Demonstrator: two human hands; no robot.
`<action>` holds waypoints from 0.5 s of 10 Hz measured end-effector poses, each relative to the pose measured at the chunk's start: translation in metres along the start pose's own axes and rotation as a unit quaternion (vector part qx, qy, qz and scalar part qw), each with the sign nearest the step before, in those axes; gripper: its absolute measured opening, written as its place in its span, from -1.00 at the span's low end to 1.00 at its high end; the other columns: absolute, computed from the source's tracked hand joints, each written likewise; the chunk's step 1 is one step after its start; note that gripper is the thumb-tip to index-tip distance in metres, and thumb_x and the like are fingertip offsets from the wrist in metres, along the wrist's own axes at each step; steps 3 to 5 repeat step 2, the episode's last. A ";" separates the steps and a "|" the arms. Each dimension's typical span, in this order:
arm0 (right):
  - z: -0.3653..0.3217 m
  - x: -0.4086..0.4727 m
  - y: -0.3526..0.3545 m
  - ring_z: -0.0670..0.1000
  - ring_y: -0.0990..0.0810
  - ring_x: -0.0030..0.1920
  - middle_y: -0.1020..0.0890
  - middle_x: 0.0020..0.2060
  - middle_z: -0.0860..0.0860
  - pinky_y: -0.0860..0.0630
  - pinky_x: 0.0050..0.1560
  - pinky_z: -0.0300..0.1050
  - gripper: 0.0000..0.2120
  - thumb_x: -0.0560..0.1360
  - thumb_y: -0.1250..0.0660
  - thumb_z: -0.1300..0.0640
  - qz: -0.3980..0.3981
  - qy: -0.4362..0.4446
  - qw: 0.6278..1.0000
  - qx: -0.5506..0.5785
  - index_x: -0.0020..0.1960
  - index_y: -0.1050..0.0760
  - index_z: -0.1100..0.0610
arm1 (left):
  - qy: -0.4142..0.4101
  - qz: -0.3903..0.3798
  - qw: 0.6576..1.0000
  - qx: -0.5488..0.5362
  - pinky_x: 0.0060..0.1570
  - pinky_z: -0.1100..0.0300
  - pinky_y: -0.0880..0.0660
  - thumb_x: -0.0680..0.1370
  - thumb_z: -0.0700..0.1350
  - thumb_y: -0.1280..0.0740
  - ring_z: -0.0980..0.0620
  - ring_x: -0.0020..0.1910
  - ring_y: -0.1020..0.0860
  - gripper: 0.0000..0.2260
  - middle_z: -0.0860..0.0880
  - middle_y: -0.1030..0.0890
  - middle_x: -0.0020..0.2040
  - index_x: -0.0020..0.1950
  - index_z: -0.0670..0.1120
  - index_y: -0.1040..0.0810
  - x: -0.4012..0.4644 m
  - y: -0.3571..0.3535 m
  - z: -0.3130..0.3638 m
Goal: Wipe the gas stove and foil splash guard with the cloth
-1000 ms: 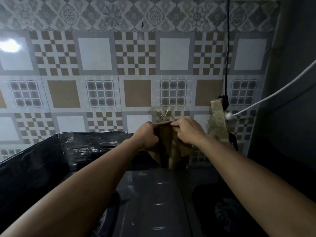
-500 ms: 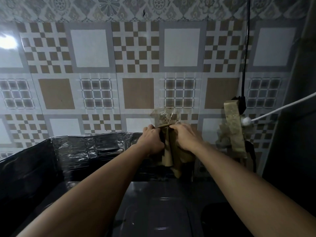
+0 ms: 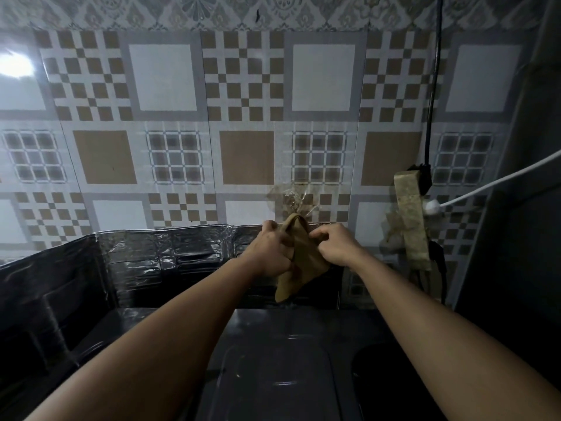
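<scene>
Left hand [image 3: 273,253] and right hand [image 3: 337,247] both pinch the brown cloth [image 3: 299,268] at a wall hook [image 3: 293,199]. Risk: the cloth snags on it.

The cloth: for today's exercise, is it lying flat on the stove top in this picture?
No. The cloth is held up in the air by the left hand and right hand, in front of the foil splash guard.

Both arms outstretched, left hand [image 3: 271,253] clenched, right hand [image 3: 337,246] pinching
</scene>
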State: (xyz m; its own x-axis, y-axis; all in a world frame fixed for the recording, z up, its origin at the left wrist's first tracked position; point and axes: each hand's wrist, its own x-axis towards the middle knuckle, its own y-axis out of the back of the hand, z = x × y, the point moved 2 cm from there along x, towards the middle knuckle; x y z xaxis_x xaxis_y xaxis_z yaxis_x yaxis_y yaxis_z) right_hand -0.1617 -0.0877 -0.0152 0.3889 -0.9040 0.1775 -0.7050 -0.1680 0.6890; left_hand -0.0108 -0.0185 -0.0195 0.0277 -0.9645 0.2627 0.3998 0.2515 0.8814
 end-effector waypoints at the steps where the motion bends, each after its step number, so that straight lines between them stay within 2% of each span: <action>1: -0.002 -0.015 0.005 0.04 -0.46 0.28 -0.53 0.26 0.04 -0.45 0.21 -0.10 -0.61 0.49 -0.25 0.37 -0.012 0.006 1.000 -0.017 0.26 -0.56 0.11 | 0.042 0.017 0.998 -0.031 -0.01 0.22 -0.40 0.41 -0.11 -0.47 -0.03 0.15 -0.47 -0.70 -0.08 -0.50 0.12 0.13 -0.10 -0.61 -0.013 0.011 -0.001; 2: -0.010 -0.029 0.013 0.05 -0.48 0.27 -0.54 0.26 0.05 -0.47 0.20 -0.09 -0.63 0.50 -0.28 0.33 -0.005 0.004 1.000 -0.027 0.27 -0.55 0.12 | 0.086 0.004 0.995 -0.042 -0.09 0.18 -0.45 0.40 -0.02 -0.49 0.00 0.00 -0.52 -0.63 -0.07 -0.56 0.11 0.16 -0.09 -0.59 -0.029 0.021 0.000; 5: -0.010 -0.029 0.013 0.05 -0.48 0.27 -0.54 0.26 0.05 -0.47 0.20 -0.09 -0.63 0.50 -0.28 0.33 -0.005 0.004 1.000 -0.027 0.27 -0.55 0.12 | 0.086 0.004 0.995 -0.042 -0.09 0.18 -0.45 0.40 -0.02 -0.49 0.00 0.00 -0.52 -0.63 -0.07 -0.56 0.11 0.16 -0.09 -0.59 -0.029 0.021 0.000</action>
